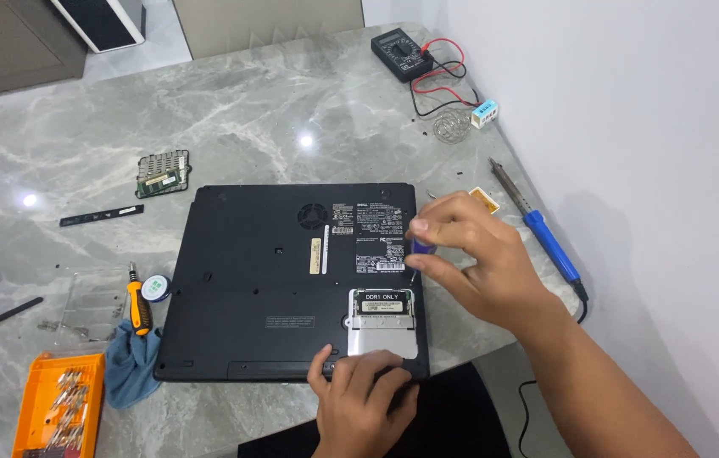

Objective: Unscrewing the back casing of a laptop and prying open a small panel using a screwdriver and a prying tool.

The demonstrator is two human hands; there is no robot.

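Note:
A black laptop (258,280) lies upside down on the grey marble table (232,119). Near its front right corner a small bay is open, showing a memory module (383,305) above a silver plate (383,337). My right hand (470,254) hovers over the laptop's right edge, fingers pinched on a small blue-handled screwdriver (420,248) whose tip points down beside the bay. My left hand (364,399) rests on the laptop's front edge just below the bay, fingers pressing the case.
A blue soldering iron (546,233) lies at the right. A black multimeter (402,53) with red and black leads is at the back. A circuit board (163,173), black strip (101,215), orange screwdriver (139,305), blue cloth (130,365) and orange bit case (58,407) lie to the left.

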